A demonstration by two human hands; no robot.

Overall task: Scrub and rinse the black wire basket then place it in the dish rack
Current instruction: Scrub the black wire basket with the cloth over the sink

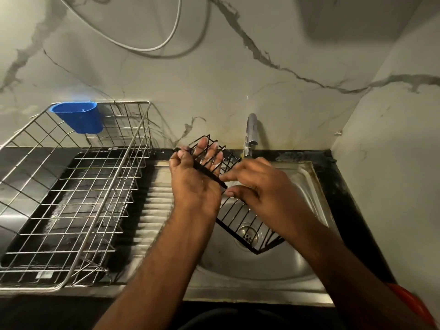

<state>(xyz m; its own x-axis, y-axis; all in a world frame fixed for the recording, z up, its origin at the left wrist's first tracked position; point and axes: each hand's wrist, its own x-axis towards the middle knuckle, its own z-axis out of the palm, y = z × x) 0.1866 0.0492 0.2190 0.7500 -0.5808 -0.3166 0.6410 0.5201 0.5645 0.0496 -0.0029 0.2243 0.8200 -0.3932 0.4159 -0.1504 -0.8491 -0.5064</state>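
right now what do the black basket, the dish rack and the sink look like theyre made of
Black wire basket: thin metal rods with a matte black coating, probably paint or plastic; no bare metal shows. Dish rack: bright silvery wire, likely chromed or stainless steel, glinting along the bars. Sink: brushed stainless steel by its dull grey sheen and pressed ribbed drainboard.

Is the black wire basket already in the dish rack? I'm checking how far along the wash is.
No, the black wire basket is held over the sink by both hands, apart from the dish rack.
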